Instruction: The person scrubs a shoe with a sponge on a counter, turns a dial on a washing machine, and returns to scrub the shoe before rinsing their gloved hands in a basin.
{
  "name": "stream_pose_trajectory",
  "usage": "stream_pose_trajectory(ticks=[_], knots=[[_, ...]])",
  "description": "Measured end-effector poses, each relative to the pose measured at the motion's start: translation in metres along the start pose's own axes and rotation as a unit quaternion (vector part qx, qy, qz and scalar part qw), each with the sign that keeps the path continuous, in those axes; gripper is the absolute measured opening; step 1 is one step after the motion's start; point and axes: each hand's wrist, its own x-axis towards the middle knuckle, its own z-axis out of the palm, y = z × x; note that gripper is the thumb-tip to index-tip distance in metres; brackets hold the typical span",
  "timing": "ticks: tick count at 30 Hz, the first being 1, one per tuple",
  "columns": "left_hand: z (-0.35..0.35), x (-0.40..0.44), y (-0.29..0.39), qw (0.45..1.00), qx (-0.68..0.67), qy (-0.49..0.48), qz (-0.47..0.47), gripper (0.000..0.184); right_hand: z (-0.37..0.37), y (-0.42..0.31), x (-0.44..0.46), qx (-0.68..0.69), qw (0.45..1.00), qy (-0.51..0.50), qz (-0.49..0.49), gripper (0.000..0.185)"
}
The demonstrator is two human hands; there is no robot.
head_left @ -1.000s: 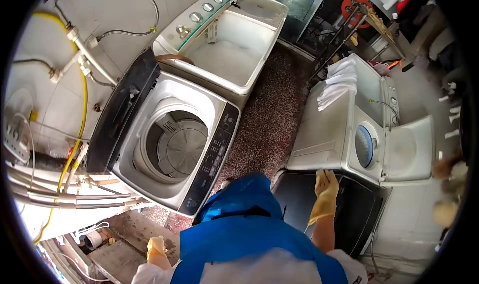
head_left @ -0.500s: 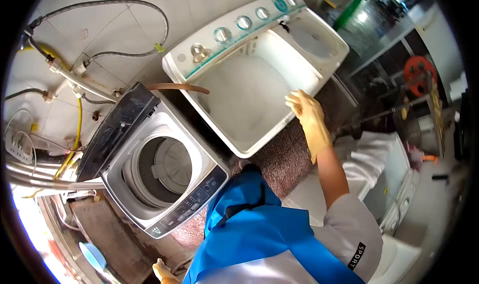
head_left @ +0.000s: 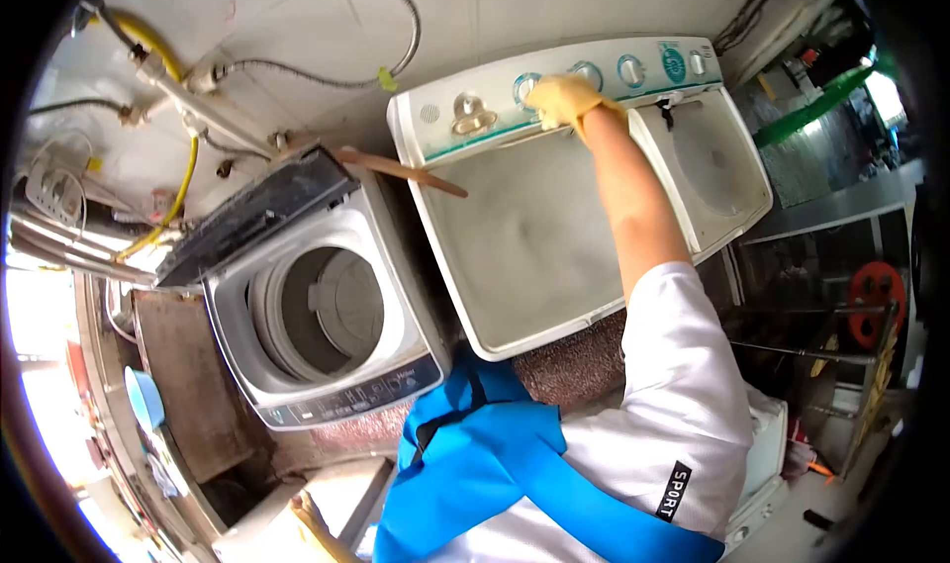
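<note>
My right hand [head_left: 572, 102], in a yellow rubber glove, is closed at a round control knob [head_left: 525, 90] on the panel of a white twin-tub washing machine [head_left: 524, 353]. Its fingers partly cover the knob. Below my forearm, the wash tub holds cloudy greyish water [head_left: 524, 232]. Low in the view, my left hand [head_left: 315, 531], also gloved, hangs apart from the machines. It holds nothing I can see, and its fingers look loosely stretched, though blurred.
To the left stands a grey top-loading washing machine [head_left: 421, 316] with its lid [head_left: 257, 212] raised. A brown hose [head_left: 406, 171] reaches over the tub's edge. Pipes and a yellow hose [head_left: 183, 182] run along the wall. A red wheel [head_left: 877, 304] is at the right.
My right hand has moved from beside the tub's front right edge, across the tub to the control panel, and closed at a knob. The view has shifted; my left hand stays low.
</note>
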Motion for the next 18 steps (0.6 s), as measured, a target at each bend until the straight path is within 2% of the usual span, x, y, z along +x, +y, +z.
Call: stream_pose_trajectory(ticks=[1, 2, 5, 7, 8, 9, 11, 12, 13, 15, 17, 18], knots=[[0.000, -0.005, -0.013, 1.000, -0.004, -0.001, -0.006, 0.031, 0.029, 0.019, 0.029, -0.019, 1.000, -0.001, -0.013, 0.020], [0.002, -0.010, -0.021, 1.000, -0.011, -0.002, -0.013, 0.031, 0.001, 0.001, 0.012, -0.003, 0.999, -0.010, 0.034, 0.022], [0.004, -0.016, -0.034, 0.999, -0.030, -0.003, -0.021, 0.031, 0.002, 0.000, 0.022, 0.054, 0.994, -0.036, 0.086, 0.026], [0.005, -0.017, -0.037, 0.999, -0.044, -0.003, -0.024, 0.032, 0.004, 0.002, 0.019, 0.277, 0.930, 0.002, 0.243, 0.025], [0.006, -0.017, -0.040, 0.998, -0.051, -0.003, -0.026, 0.032, 0.017, 0.010, 0.022, 0.273, 0.931, -0.001, 0.241, 0.025], [0.007, -0.016, -0.043, 0.998, -0.056, -0.005, -0.026, 0.032, 0.037, 0.021, 0.027, 0.206, 0.962, 0.024, 0.181, 0.031], [0.011, -0.009, -0.047, 0.997, -0.069, -0.005, -0.028, 0.033, 0.036, 0.010, 0.019, 0.133, 0.983, 0.046, 0.117, 0.039], [0.011, -0.006, -0.049, 0.997, -0.075, -0.009, -0.027, 0.033, 0.014, -0.020, -0.010, 0.247, 0.942, 0.108, 0.200, 0.045], [0.012, -0.001, -0.051, 0.996, -0.083, -0.010, -0.027, 0.033, 0.001, -0.045, -0.033, 0.352, 0.877, 0.169, 0.280, 0.052], [0.014, 0.010, -0.057, 0.995, -0.099, -0.016, -0.024, 0.034, 0.036, -0.067, -0.046, 0.327, 0.876, 0.197, 0.294, 0.051], [0.022, 0.033, -0.077, 0.992, -0.121, -0.022, -0.018, 0.034, 0.046, -0.100, -0.070, 0.346, 0.859, 0.158, 0.342, 0.049], [0.024, 0.043, -0.083, 0.991, -0.132, -0.027, -0.014, 0.035, 0.045, -0.124, -0.088, 0.385, 0.838, 0.089, 0.377, 0.050]])
